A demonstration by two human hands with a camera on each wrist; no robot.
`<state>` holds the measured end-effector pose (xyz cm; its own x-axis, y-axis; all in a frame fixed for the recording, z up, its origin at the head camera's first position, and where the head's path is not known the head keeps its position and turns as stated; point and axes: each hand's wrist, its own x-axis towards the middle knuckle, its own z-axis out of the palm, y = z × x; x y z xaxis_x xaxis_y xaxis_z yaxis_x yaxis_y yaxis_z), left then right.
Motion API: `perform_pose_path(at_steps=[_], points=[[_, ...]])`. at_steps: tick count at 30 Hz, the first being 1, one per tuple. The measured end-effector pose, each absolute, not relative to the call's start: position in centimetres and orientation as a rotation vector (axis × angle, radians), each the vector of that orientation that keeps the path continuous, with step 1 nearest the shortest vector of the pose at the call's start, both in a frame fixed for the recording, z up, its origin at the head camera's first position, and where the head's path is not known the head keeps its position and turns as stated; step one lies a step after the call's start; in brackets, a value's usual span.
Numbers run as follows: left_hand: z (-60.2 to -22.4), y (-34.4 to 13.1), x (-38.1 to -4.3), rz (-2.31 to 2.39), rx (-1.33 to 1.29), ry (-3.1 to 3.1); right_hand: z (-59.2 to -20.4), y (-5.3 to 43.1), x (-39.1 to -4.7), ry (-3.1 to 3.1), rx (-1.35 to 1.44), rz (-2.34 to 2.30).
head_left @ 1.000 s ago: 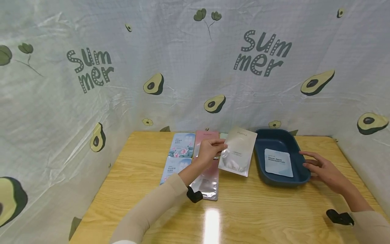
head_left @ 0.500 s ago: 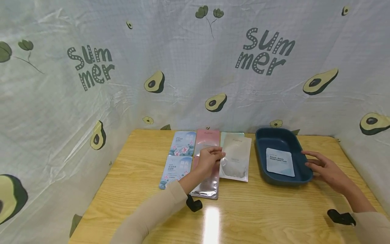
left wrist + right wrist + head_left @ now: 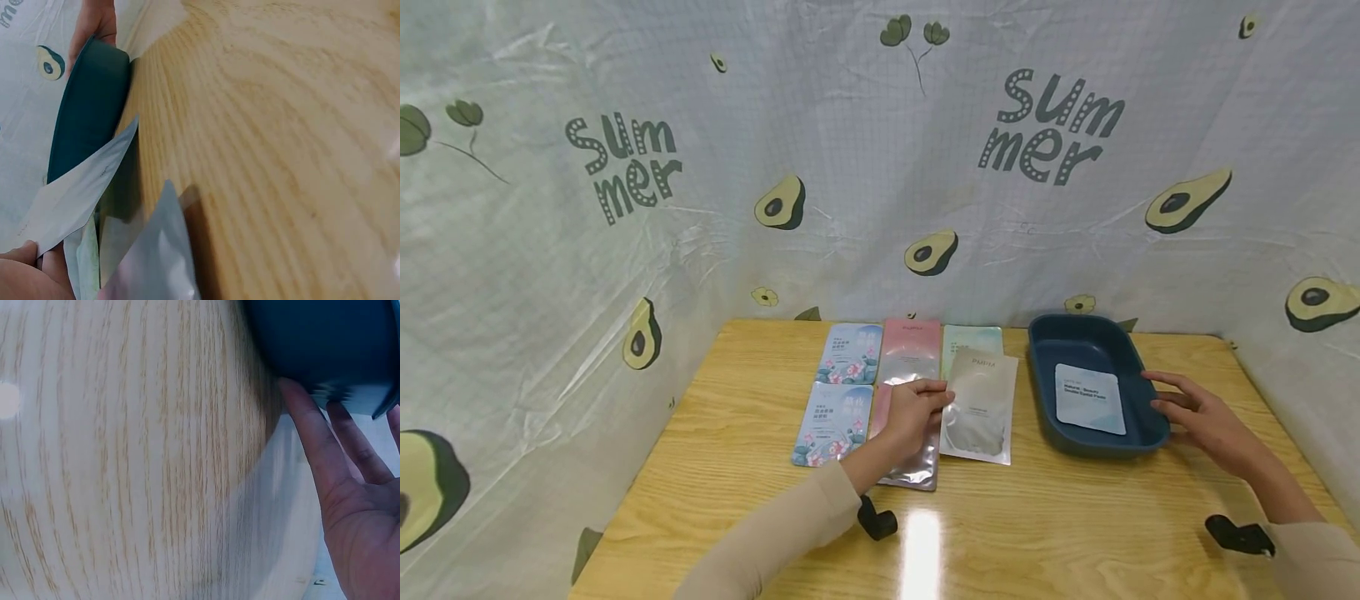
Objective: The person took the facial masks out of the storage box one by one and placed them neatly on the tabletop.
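Observation:
My left hand [image 3: 913, 414] pinches the left edge of a pale beige sheet mask packet [image 3: 981, 417] marked PMPM. In the left wrist view this packet [image 3: 78, 197] is tilted, with its far corner off the table. Its top overlaps a pale green packet [image 3: 972, 337] in the head view. Pink and silver packets [image 3: 912, 337] lie under and behind the left hand, partly covered. On the right, my right hand [image 3: 1206, 421] touches the side of a dark blue bin [image 3: 1075, 337], its fingers [image 3: 312, 431] extended. A white packet [image 3: 1090, 400] lies inside the bin.
Two light blue floral packets [image 3: 850, 354] lie one in front of the other at the left of the row. Behind the wooden table [image 3: 1037, 525] hangs a patterned cloth [image 3: 850, 150], which also runs along both sides.
The beige packet has come down and toward the front in my left hand, uncovering more of the pale green packet. My right hand has stayed at the bin.

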<state>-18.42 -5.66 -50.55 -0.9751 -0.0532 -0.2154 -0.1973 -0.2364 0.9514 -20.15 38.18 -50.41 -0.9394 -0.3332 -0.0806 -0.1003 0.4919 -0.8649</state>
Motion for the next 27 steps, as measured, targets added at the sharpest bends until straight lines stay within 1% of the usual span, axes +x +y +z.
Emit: perform_pose_path(at_steps=[6, 16, 27], points=[[-51.3, -5.3, -18.0, 2.361, -0.311, 1.93, -50.3, 38.1, -20.2, 2.519, -0.372, -1.408], [-51.3, -5.6, -17.4, 2.282, -0.291, 1.982, -50.1, 38.1, -20.4, 2.494, -0.375, -1.42], [-50.6, -7.2, -17.6, 2.094, -0.134, 1.935, -50.2, 38.1, -20.4, 2.472, -0.377, -1.434]])
